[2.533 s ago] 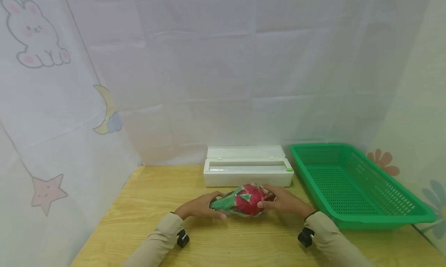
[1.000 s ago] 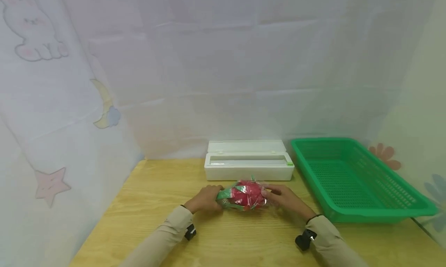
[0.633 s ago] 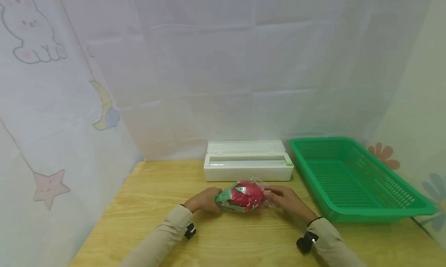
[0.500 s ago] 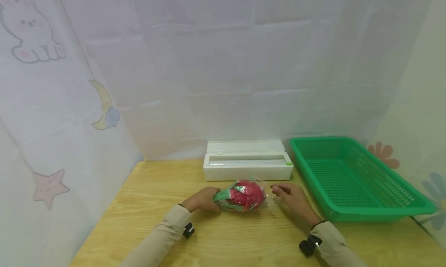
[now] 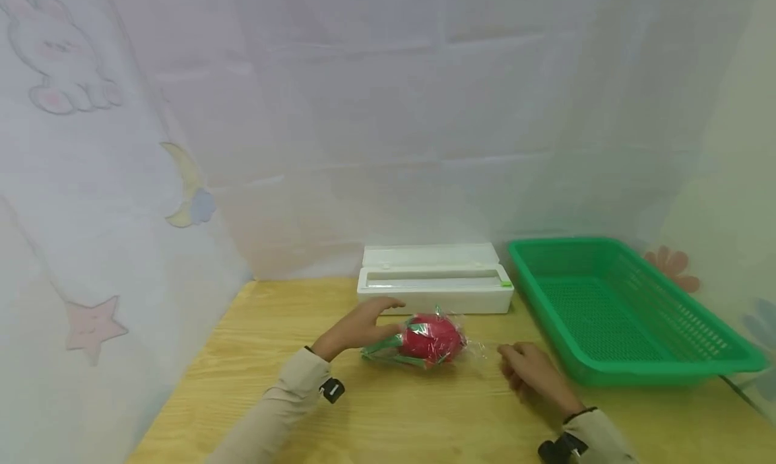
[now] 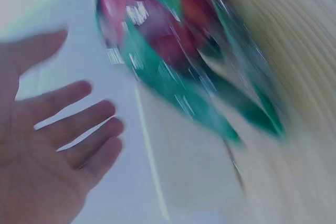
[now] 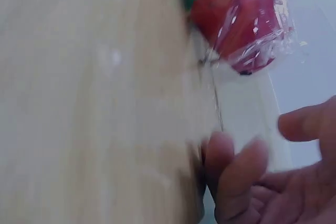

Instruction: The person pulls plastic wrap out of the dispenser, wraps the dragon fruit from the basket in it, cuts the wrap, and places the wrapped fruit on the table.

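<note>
A red dragon fruit (image 5: 432, 337) with green leaf tips, wrapped in clear plastic film, lies on the wooden table in the head view. Just left of it, my left hand (image 5: 360, 326) hovers with fingers extended. The left wrist view shows that hand (image 6: 52, 150) spread and apart from the blurred fruit (image 6: 163, 40). To the right, my right hand (image 5: 536, 373) holds nothing, its fingers loosely bent. In the right wrist view a gap separates its fingertips from the fruit (image 7: 231, 19). A loose end of film sticks out on the fruit's right side.
Behind the fruit stands a white cling film box (image 5: 435, 301) with its lid (image 5: 430, 254) raised. A green plastic basket (image 5: 548, 329) sits at the right, close to the right hand. A printed cloth hangs behind and beside the wooden table (image 5: 388, 423).
Both hands have let go of the wrapped dragon fruit. My right hand has drawn back right and toward me; my left has lifted and opened. The fruit stays on the table.
</note>
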Demonstrator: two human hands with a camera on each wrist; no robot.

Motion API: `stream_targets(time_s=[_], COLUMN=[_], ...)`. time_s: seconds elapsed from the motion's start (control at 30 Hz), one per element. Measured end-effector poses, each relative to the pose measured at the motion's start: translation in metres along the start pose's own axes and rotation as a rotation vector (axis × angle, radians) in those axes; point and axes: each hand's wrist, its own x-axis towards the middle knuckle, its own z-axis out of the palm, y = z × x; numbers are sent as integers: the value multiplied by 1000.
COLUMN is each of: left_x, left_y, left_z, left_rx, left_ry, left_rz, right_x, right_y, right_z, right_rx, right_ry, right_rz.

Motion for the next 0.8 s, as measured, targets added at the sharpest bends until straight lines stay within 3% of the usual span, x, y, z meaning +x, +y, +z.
stream_targets(time_s=[0.07, 0.13, 0.27, 0.33, 0.43, 0.57, 0.67, 0.8], left_x=[14, 29, 54, 61, 66, 67, 68, 69], left_y=[14, 26, 43, 44, 43, 37, 35, 37], left_z=[5, 11, 30, 41, 53, 61, 60, 58], left_rx=[59, 115, 197, 228, 244, 222, 200, 155], left_ry=[54, 73, 76, 69, 48, 61, 78, 96], left_rz=[65, 86, 58, 33, 16, 41, 79, 110], right_x=[3, 8, 16, 19, 23, 28, 31, 34], right_y=[-2, -4, -2, 0, 1, -4, -12, -19], right_z=[2, 6, 19, 26, 38, 47, 52, 59], right_rx=[85, 157, 333, 440, 570, 565, 529, 596], right_ry=[-93, -189, -214, -154, 13, 260, 331, 341], right_rz=[69, 82, 102, 103, 94, 29, -50, -103])
